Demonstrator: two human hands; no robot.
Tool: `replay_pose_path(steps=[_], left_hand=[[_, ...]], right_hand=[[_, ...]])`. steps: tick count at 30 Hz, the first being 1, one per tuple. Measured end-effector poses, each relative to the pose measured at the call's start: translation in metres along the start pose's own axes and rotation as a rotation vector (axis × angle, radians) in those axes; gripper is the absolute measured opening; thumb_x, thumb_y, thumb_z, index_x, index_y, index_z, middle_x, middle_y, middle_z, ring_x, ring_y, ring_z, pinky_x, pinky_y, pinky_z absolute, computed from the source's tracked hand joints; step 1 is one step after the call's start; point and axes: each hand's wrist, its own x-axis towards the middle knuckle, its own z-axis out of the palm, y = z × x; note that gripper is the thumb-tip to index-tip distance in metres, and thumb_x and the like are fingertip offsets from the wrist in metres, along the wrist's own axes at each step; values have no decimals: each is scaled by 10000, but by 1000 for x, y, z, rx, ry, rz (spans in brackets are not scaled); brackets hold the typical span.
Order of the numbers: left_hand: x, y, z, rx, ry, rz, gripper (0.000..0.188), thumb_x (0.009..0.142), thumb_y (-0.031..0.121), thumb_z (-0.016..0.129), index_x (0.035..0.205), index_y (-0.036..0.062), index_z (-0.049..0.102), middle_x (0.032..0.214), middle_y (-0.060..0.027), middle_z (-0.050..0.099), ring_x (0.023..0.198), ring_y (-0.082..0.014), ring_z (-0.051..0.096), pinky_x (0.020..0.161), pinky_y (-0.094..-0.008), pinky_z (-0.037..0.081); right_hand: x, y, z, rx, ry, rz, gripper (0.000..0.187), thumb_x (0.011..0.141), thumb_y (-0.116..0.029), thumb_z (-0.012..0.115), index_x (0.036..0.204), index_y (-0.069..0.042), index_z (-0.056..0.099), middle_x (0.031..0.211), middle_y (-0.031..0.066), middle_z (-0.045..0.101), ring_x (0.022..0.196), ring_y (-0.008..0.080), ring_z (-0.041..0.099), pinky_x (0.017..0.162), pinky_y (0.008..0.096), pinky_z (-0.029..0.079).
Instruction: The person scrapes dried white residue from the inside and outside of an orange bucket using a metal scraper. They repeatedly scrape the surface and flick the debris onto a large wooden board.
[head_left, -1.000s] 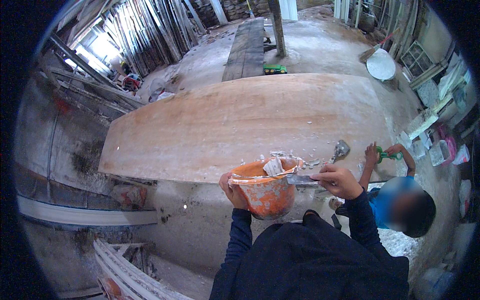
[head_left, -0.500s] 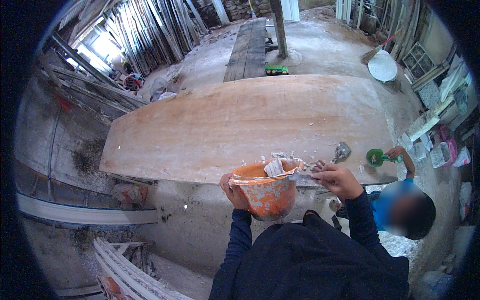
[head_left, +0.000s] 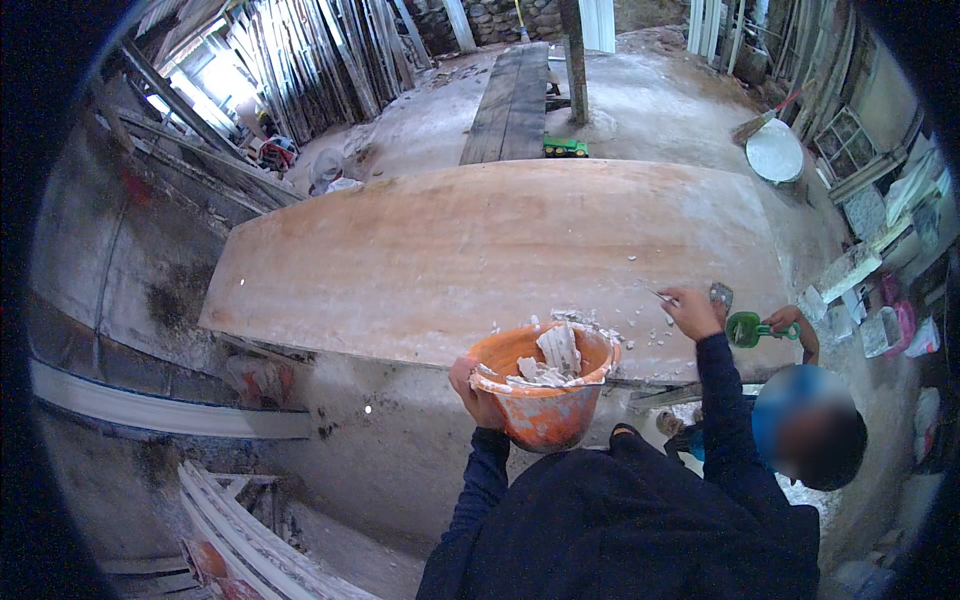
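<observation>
My left hand (head_left: 478, 393) grips the left rim of an orange bucket (head_left: 545, 418), smeared with white plaster and tilted at the near edge of a wooden board (head_left: 440, 240). Inside the bucket lie broken pieces of dried white plaster (head_left: 558, 350). Over the board to the right, my right hand (head_left: 695, 313) is closed in a pinch on a thin, light-coloured tool (head_left: 660, 296); its kind is too small to make out. A grey lump (head_left: 721, 294) shows just beyond that hand. White crumbs (head_left: 655, 335) are scattered on the board between hand and bucket.
At the right, another person (head_left: 800, 420) in blue holds a green toy shovel (head_left: 745, 328) at the board's edge. A dark plank (head_left: 505, 105) and a green toy truck (head_left: 565, 147) are beyond the board. White mouldings (head_left: 240, 540) stand low at the left.
My right hand has moved away from the bucket's rim, right and farther over the board. The bucket has shifted slightly right and tipped so more of its inside shows. More crumbs are visible.
</observation>
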Motion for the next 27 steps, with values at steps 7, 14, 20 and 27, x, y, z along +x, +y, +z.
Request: replay_pose_path(steps=[7,14,20,27], left_hand=[[-21,-15,-8,-61,-4,2,391,924,402,440,1100,55,485,1137,-137,428,1105,-284,418,960,-422,328],[-36,-15,-11,35,-2,16,429,918,331,445,1241,51,422,1237,-150,425,1191,-322,387,1021,-455,290],[-48,-14,-28,-179,-209,-343,461,920,348,439,1268,48,398,1265,-141,422,1191,-311,402,1029,-445,294],[-13,5,-31,-683,-151,-862,500,922,368,431,1300,46,370,1298,-131,418,1191,-299,420,1038,-432,298]], right_hand=[[22,-7,82,-205,261,20,265,819,-225,579,1019,-66,648,887,199,632,869,359,602,784,402,469],[-22,-40,104,768,-381,270,456,889,-368,553,1174,-11,534,998,71,604,877,128,558,676,286,454],[-55,-70,89,1002,-267,446,537,767,-139,679,1232,17,460,1007,131,600,880,188,579,727,300,480],[-49,-125,25,1016,-85,182,520,708,20,610,1200,-52,460,1118,130,558,992,177,547,773,290,490]])
